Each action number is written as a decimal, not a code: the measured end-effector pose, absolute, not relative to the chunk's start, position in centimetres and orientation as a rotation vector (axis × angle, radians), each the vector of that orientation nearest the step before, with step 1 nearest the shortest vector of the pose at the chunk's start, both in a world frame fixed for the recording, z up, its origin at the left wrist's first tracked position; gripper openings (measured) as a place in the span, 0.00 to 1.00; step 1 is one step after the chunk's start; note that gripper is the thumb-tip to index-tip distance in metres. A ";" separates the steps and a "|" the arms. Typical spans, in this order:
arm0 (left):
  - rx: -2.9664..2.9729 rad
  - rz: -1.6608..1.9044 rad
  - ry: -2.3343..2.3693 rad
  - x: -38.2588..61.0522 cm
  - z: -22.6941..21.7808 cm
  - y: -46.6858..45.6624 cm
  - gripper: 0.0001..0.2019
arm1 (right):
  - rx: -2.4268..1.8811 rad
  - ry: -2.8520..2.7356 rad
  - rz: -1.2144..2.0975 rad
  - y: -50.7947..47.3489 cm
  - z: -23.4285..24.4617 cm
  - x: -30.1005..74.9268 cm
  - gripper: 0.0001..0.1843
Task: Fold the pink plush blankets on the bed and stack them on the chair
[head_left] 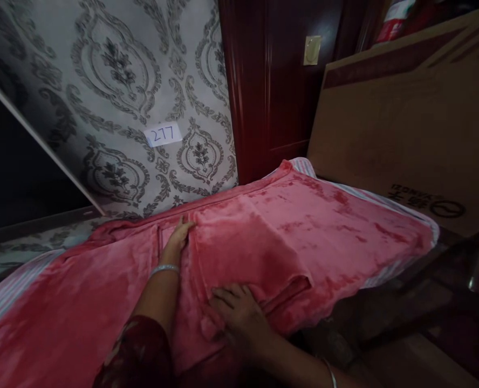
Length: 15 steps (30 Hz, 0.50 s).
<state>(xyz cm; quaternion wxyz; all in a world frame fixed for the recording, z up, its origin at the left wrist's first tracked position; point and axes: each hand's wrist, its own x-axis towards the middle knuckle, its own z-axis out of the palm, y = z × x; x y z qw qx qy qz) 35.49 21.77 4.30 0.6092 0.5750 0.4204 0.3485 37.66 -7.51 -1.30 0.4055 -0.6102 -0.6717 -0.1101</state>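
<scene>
A pink plush blanket (304,226) lies spread over a surface, with a folded flap in its middle. My left hand (177,237) reaches forward and rests flat, fingers stretched out, along the flap's far left edge. A silver bangle circles that wrist. My right hand (239,315) lies palm down with fingers spread on the flap's near edge, pressing the cloth. Neither hand grips anything.
A striped sheet (393,267) shows under the blanket's right edge. Patterned grey wallpaper with a paper label reading 277 (163,134) stands behind. A dark red wooden door frame (259,91) and a large cardboard box (409,118) are at the right.
</scene>
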 end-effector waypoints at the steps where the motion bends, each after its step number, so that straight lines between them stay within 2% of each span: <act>1: 1.321 0.812 0.976 35.5 4.0 21.9 0.50 | -1.556 -1.702 -0.267 -7.6 -1.5 37.7 0.10; 10: 1.347 0.965 1.099 36.5 3.5 22.7 0.44 | -1.424 -1.674 -0.244 -8.0 -0.6 39.3 0.19; 15: 1.298 1.012 1.072 36.9 3.8 22.7 0.46 | -1.545 -1.767 -0.166 -8.1 -0.5 38.1 0.13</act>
